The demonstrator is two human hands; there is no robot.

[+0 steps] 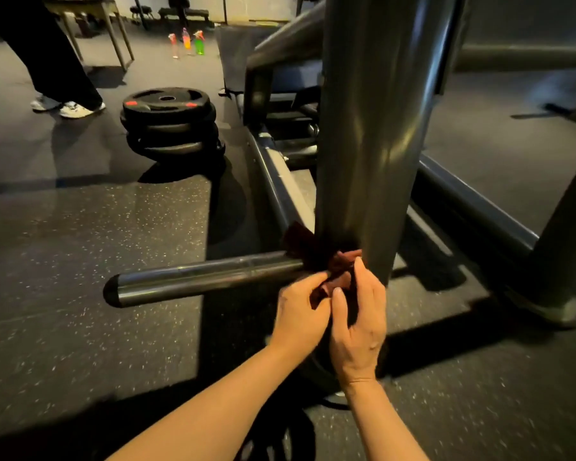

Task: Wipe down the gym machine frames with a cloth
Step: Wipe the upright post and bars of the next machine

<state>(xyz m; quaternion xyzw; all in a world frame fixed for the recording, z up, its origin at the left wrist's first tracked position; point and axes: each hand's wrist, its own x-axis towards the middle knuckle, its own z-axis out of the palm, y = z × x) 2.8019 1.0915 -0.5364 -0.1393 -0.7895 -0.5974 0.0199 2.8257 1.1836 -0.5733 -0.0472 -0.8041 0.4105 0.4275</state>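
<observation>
Dark red cloth (335,265), bunched at the foot of the upright frame post (373,134), at the joint where a horizontal peg (200,277) leaves the post. Cloth partly wrapped behind the post, one flap showing at 10 o'clock of the joint, the rest gathered toward the hands at 6 o'clock. No clear long axis in the crumpled cloth. Left hand (301,314) pinching a fold of the cloth between thumb and fingertips. Right hand (358,322) just beside it, fingers curled round the cloth, index fingertip against the post. Post long axis vertical, running out of the top of the view; peg long axis nearly horizontal, capped free end pointing to 9 o'clock. Base rails (473,197) of the machine extending toward 12 and 2 o'clock. Stack of weight plates (168,123) on the floor at 10 o'clock, well apart from the post. Dark speckled rubber floor (97,327), strongly shadowed. Spray bottles (188,43) standing on the floor at 11 o'clock, far off. Legs of another person (52,66) and a table (90,15) at the upper left.
</observation>
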